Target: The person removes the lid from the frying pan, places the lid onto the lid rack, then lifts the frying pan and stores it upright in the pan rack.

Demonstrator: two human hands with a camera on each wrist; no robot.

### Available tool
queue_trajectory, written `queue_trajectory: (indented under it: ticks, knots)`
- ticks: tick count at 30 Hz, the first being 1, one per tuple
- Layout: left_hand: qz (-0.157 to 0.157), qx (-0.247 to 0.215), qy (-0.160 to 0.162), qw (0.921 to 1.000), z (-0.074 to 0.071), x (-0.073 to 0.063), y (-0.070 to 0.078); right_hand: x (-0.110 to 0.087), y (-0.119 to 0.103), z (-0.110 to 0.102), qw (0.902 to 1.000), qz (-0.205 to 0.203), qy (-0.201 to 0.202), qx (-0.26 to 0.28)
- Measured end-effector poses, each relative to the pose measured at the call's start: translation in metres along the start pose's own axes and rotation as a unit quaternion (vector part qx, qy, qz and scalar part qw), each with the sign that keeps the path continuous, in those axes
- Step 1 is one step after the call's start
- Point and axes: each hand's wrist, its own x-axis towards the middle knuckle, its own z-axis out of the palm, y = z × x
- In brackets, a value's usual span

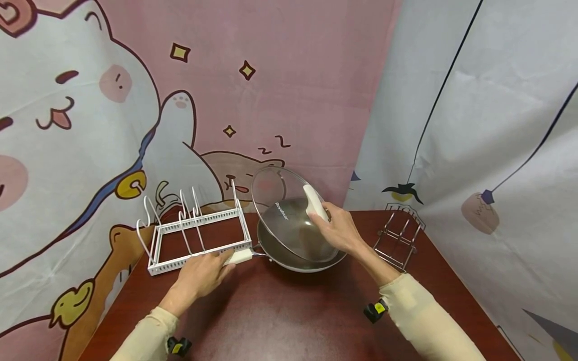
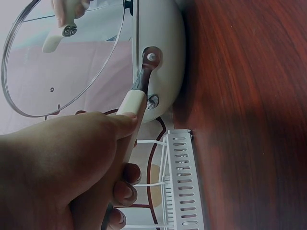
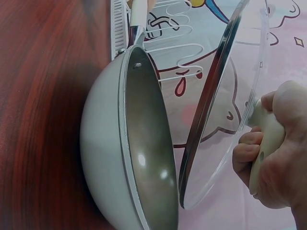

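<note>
Head view: on the desk (image 1: pixel 289 316), the pan (image 1: pixel 273 248) sits between a white rack (image 1: pixel 203 220) and a metal rack (image 1: pixel 397 237); the left hand (image 1: pixel 200 276) grips its handle (image 1: pixel 239 256), the right hand (image 1: pixel 340 228) holds the tilted glass lid (image 1: pixel 291 215) over it. Left wrist view: fingers (image 2: pixel 125 192) wrap round that handle. Right wrist view: fingers curl round the lid's knob (image 3: pixel 271 136), the lid near the pan.

The word "Royalstar" (image 1: pixel 281 211) is on the clear lid (image 1: pixel 293 223) or the pan (image 3: pixel 105 143) behind it (can't tell which). Pink wall (image 1: pixel 316 75): "z z" (image 1: pixel 283 142). White wall (image 1: pixel 451 145): "LIGHT" (image 1: pixel 400 207).
</note>
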Motion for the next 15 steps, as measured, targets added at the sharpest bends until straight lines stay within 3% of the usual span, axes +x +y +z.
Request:
queue_trajectory:
  ticks: [15]
  knots:
    - [0.0, 0.003, 0.008, 1.0, 0.002, -0.0012, -0.0009, -0.0009, -0.0025, -0.0011, 0.9997, -0.004, 0.012, 0.019]
